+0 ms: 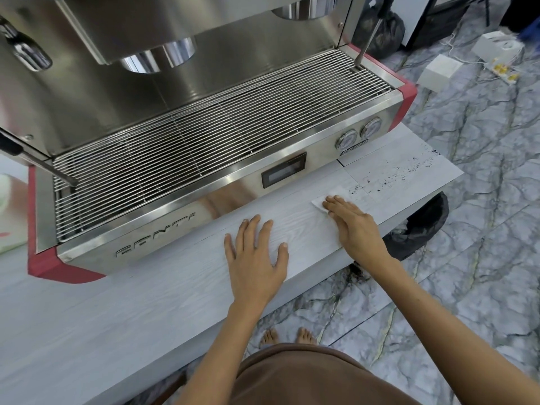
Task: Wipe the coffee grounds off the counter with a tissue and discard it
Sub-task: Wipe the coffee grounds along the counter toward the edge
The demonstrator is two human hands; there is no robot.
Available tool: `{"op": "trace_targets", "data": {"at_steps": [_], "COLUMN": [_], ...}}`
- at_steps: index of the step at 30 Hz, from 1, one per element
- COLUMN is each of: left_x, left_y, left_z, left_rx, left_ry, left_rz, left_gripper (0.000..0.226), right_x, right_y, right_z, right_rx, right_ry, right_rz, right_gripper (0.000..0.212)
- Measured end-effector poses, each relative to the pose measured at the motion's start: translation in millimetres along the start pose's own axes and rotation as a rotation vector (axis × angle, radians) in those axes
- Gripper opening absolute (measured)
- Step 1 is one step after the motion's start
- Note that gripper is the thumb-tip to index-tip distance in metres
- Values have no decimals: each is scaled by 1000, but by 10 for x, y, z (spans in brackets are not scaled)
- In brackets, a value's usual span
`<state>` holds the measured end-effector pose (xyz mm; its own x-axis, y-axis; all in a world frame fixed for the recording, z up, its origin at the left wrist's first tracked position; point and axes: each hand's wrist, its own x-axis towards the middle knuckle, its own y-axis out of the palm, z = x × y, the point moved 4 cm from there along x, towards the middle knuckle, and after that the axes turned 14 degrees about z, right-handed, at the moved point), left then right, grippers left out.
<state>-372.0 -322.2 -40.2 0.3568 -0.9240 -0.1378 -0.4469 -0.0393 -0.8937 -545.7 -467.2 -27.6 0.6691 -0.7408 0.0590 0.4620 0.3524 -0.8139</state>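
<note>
Head view: keep your right hand (355, 222), fingers flat, pressing the tissue (328, 197) and sweep toward the coffee grounds (400, 173) at right, your left hand (257, 255) splayed empty on the counter (146, 302).

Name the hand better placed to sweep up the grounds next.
Right. The right hand already presses the tissue flat, just short of the coffee grounds. The left hand lies bare on the counter, farther away.

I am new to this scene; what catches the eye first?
The large steel espresso machine with red corners fills the upper left. In front, the right hand presses a white tissue flat on the pale wood-grain counter, beside scattered dark coffee grounds.
</note>
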Motion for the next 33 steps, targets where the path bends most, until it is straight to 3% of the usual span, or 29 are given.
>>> {"op": "trace_targets", "data": {"at_steps": [5,13,22,33], "left_x": [-3,1,0,-3], "left_y": [-1,-13,-11,-25], "left_z": [1,-13,1,-10], "left_rx": [0,15,15,14], "left_ry": [-4,-8,-6,-3], "left_rz": [4,-5,4,3], "left_gripper": [56,58,57,55], "right_x": [-20,-94,178,104], "right_y": [-123,451,396,157], "right_z": [151,473,340,35], "right_rx": [170,-122,-226,-191], "right_ry": [39,-93,41,173], "right_rz": [-40,113,97,-29], "right_gripper": [29,41,49,34]}}
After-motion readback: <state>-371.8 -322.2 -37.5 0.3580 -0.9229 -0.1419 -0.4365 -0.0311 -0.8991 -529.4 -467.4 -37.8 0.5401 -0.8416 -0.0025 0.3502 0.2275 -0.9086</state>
